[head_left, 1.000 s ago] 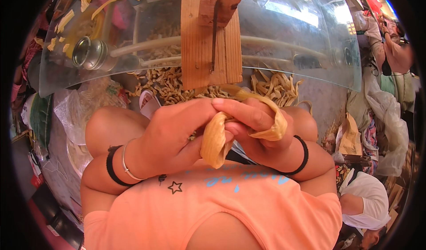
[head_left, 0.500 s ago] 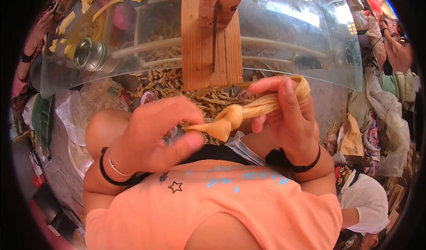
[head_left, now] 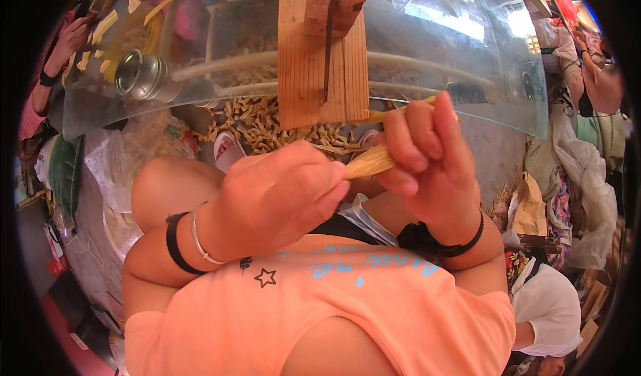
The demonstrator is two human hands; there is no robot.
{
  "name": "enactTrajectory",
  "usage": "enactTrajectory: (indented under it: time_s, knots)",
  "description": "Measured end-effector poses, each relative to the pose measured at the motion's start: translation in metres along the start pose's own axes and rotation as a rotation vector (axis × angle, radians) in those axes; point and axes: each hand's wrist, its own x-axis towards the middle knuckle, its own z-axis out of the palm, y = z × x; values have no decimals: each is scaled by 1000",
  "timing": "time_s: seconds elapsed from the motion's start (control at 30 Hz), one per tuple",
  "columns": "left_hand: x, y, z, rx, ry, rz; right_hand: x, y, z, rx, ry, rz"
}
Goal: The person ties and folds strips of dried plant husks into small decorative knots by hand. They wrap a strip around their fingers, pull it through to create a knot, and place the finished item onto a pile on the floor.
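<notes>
Both hands work at a husk [head_left: 369, 165], which lies between them in the air, on the wearer's side of the glass table's [head_left: 414, 39] near edge. The left hand [head_left: 280, 189] is closed, its thumb and forefinger pinching one end. The right hand [head_left: 437, 165] is partly curled, its fingers slightly spread; the husk runs in between them and the thumb. The husk is pale yellow, ribbed lengthwise, narrow at the left-hand pinch and wider toward the right hand; its further course is hidden there. A wooden block [head_left: 300, 82] with a spike [head_left: 329, 49] overhangs the near edge, above a husk heap [head_left: 257, 125].
</notes>
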Motion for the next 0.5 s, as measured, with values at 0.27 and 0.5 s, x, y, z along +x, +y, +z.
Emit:
enactTrajectory:
  time_s: [0.27,0.5]
  knots:
    - [4,-5,-33,3,-20,34,-6,-2,-2,-73,98,-164]
    - [3,8,-27,-782,114,-274,-2,0,4,-465,27,436]
